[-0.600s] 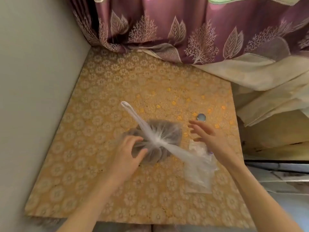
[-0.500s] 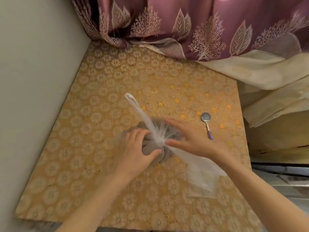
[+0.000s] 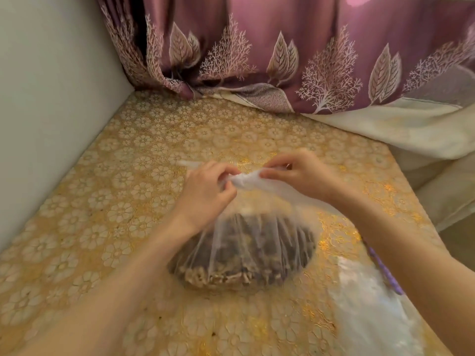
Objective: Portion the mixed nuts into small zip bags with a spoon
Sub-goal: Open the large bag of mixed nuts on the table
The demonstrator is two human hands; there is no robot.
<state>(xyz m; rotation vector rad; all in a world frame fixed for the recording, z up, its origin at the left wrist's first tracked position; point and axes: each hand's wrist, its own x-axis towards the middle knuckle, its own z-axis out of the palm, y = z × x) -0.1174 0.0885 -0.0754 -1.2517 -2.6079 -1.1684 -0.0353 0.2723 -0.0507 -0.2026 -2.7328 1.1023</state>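
Your left hand (image 3: 205,194) and right hand (image 3: 303,173) pinch the twisted neck of the bag of mixed nuts (image 3: 244,253), fingers clamped on the plastic. The bag sits mid-table (image 3: 154,140); clear zip bags (image 3: 370,312) lie at its four o'clock.

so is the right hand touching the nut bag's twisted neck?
Touching. The head view shows the right hand pinching the twisted neck of the nut bag; left hand grips it too.

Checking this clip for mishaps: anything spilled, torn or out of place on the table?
Nothing stands out. The bag of nuts rests intact on the table, both hands, left hand and right hand, pinching its twisted neck. No loose nuts show. The small zip bags lie at right.
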